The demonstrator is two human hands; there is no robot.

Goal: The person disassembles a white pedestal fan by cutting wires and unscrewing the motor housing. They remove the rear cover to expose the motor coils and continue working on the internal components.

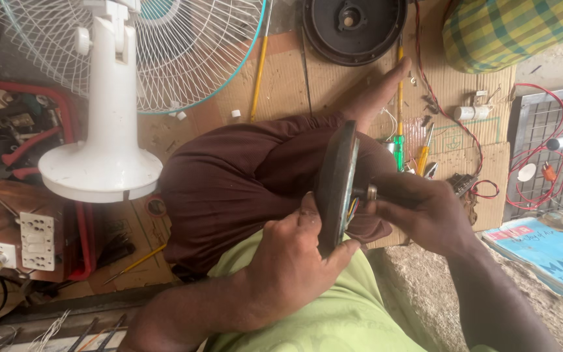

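Fingers: left hand (291, 257) grips motor disc (337, 186); right hand (425, 212) pinches its shaft (371, 191).
Progress: disc out, coloured wires (352, 207) exposed, other housing (353, 26) aside.

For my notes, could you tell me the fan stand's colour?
White; the fan stand shows in the head view.

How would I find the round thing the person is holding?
Start at the big white fan lying on the floor, then look past the brown-clad knee. Both hands meet there: the left hand and right hand grip a dark round disc, seen edge-on. Unlike the flat black disc nearby, coloured wires poke out.
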